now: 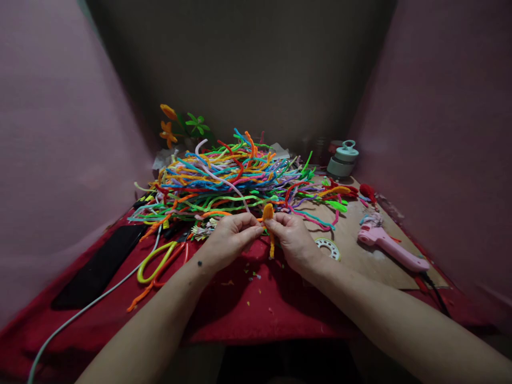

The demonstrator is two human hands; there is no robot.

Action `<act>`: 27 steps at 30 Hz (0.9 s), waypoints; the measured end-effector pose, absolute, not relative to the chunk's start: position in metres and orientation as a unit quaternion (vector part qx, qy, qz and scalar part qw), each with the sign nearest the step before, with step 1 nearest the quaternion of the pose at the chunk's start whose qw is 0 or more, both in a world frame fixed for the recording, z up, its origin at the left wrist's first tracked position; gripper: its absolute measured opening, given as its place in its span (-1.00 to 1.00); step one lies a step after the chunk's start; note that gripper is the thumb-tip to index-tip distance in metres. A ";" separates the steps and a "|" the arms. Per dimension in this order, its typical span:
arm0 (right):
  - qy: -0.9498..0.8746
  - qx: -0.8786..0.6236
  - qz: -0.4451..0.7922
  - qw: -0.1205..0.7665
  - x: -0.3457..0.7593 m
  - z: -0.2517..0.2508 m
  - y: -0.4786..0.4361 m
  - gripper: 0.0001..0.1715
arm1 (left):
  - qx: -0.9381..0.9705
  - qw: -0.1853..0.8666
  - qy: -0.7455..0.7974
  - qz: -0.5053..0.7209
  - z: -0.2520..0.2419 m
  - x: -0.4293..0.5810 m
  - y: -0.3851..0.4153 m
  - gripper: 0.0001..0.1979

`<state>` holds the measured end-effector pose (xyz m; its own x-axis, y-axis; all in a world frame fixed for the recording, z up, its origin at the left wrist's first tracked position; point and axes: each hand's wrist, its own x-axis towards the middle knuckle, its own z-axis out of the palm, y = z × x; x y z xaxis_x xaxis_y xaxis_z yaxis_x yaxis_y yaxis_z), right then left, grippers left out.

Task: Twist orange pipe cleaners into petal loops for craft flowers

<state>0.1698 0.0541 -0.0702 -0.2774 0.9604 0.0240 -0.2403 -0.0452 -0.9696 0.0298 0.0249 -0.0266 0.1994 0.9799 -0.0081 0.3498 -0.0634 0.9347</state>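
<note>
An orange pipe cleaner (pixel 268 212), bent into a petal-like loop with a tail hanging below, is pinched between the thumb and fingers of my right hand (pixel 295 236). My left hand (pixel 234 237) is closed in a pinch just left of it, at a short orange strand that runs toward the loop. A lavender pipe cleaner (pixel 224 180) ends right behind my left fingertips; whether they touch it I cannot tell. Beyond both hands lies a large heap of many-coloured pipe cleaners (pixel 188 184).
A red cloth (pixel 240 314) covers the table. Scissors with yellow and red handles (pixel 154 266), a black phone (pixel 100 266) and a white cable (pixel 100 304) lie left. At right are a board (pixel 348 224), a pink glue gun (pixel 394 250), a white ring (pixel 328 247) and a lidded jar (pixel 343 160).
</note>
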 end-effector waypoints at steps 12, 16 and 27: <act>-0.469 -0.280 0.721 0.426 0.174 -0.065 0.060 -0.78 | 0.606 0.450 0.540 0.373 -0.022 0.022 0.028 -0.75; -0.448 -0.267 0.732 0.439 0.174 -0.064 0.060 -0.77 | 0.574 0.465 0.531 0.415 -0.025 0.021 0.029 -0.75; -0.471 -0.290 0.696 0.458 0.172 -0.061 0.060 -0.87 | 0.547 0.513 0.506 0.425 -0.034 0.030 0.029 -0.81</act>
